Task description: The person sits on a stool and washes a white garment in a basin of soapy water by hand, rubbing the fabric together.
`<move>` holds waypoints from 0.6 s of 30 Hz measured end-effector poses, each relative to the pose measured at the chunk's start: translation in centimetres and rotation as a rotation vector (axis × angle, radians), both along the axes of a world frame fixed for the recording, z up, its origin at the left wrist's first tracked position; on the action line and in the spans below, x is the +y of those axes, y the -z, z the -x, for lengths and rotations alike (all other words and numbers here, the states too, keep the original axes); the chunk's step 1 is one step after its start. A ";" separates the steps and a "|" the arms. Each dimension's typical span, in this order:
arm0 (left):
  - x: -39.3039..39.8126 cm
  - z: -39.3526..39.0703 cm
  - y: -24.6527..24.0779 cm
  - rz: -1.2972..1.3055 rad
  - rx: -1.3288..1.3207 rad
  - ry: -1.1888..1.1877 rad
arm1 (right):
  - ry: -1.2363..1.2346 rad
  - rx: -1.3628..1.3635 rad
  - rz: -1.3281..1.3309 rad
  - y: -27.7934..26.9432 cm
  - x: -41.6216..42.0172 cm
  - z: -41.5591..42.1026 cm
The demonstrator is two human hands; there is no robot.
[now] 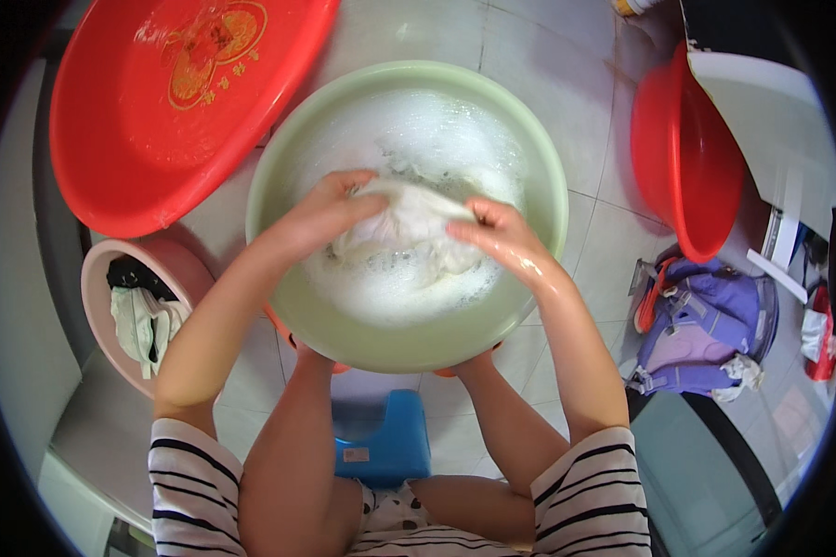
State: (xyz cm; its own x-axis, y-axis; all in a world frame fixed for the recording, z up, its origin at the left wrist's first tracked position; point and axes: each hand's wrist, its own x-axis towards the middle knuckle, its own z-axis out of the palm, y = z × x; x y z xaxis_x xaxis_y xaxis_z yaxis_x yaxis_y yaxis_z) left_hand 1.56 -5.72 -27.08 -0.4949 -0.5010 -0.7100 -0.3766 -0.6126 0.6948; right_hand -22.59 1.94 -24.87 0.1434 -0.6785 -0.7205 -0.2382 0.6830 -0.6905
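Note:
A large pale green plastic basin stands on the floor before me, with white suds over the water in it. Stretched between my two hands is a wet white cloth, somewhat blurred; its lower part hangs into the foam. My left hand grips the cloth's left end, thumb on top. At the other end my right hand pinches the upper edge between thumb and fingers. Soapy water glistens on my right wrist. The kind of garment or cloth cannot be made out.
At the upper left a big red basin tilts beside the green one. A pink bucket with clothes is at left. Another red basin and a purple backpack are at right. A blue plastic stool is beneath me.

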 end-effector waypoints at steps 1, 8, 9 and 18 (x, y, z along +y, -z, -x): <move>-0.3 1.3 0.6 0.067 0.011 0.000 | 0.082 0.081 0.031 1.4 0.1 -0.2; 0.9 4.5 5.1 0.522 -0.345 0.297 | 0.126 0.711 0.226 7.7 1.8 -4.4; 0.4 4.5 5.7 0.416 -0.386 0.242 | 0.145 0.739 0.265 8.3 1.9 -4.4; 6.1 5.4 0.3 0.969 -0.027 -0.001 | 1.028 -0.243 0.030 5.0 0.9 -7.3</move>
State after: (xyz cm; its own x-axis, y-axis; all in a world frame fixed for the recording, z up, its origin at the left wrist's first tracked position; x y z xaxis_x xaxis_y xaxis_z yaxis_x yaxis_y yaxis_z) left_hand -3.88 0.40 -27.36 -0.4836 -0.8753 -0.0002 -0.4000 0.2208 0.8895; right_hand -15.29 2.80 -29.84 -0.3722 -0.5723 -0.7307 0.5922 0.4598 -0.6617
